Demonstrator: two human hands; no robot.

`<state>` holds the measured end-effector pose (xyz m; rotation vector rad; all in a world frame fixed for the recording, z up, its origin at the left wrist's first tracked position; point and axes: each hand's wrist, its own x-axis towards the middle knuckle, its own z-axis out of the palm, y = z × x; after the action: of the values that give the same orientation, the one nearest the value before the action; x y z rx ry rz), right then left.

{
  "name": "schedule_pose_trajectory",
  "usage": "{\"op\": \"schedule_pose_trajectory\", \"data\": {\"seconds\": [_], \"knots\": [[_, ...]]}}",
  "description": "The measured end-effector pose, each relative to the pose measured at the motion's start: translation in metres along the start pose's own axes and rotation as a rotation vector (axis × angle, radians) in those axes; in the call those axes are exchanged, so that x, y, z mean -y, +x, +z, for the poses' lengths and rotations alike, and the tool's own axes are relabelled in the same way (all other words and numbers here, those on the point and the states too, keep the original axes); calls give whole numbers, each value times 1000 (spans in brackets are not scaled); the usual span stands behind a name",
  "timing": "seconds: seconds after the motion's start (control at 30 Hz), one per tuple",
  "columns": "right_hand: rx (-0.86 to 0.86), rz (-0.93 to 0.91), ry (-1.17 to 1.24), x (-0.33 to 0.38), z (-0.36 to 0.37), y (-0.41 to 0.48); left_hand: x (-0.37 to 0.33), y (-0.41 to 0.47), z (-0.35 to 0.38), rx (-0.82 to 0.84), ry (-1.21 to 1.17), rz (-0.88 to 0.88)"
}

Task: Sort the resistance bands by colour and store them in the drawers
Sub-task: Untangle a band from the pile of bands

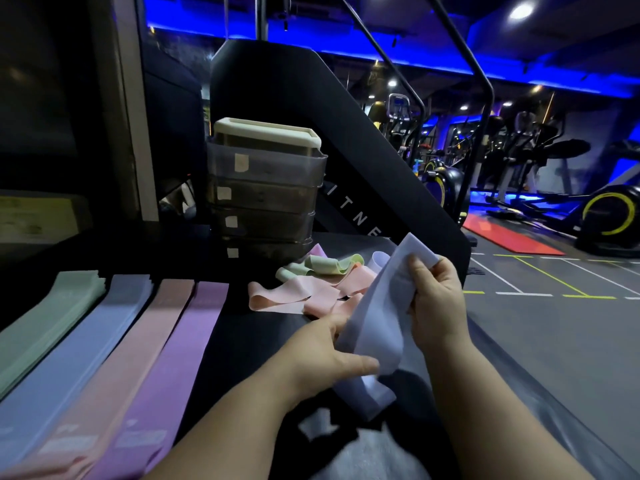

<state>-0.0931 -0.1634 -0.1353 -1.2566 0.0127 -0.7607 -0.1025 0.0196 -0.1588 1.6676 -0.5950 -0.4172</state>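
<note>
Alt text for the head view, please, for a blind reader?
The left hand and right hand hold a pale blue band over a dark surface. At left lie green, blue, pink and purple stacks; loose bands sit by stacked drawers.

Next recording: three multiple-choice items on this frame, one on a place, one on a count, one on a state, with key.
1. The loose pink and green bands lie: A beside the drawer unit base; B on the red mat; C in a drawer.
2. Sorted stacks at left: A two; B four; C six.
3. The pale blue band is: A lying flat; B hanging from a rail; C held up.
Key: 1 A, they heap by the lowest drawer; 2 B, green, blue, pink, purple; 3 C, left hand and right hand grip it.
</note>
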Motion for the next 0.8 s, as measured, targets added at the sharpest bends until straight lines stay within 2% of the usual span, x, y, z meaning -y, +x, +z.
{"op": "schedule_pose_trajectory", "data": {"seconds": [0.17,0.37,0.67,0.8], "knots": [[-52,-48,-1,0,-2,4,3,3,1,-87,-20,40],[-130,-23,-28,-5,-12,12,3,5,3,-95,-93,19],[-291,16,-95,-16,-24,24,4,-2,4,97,-4,-89],[-332,22,-151,-16,-23,23,-3,-8,1,186,-52,-136]]}}
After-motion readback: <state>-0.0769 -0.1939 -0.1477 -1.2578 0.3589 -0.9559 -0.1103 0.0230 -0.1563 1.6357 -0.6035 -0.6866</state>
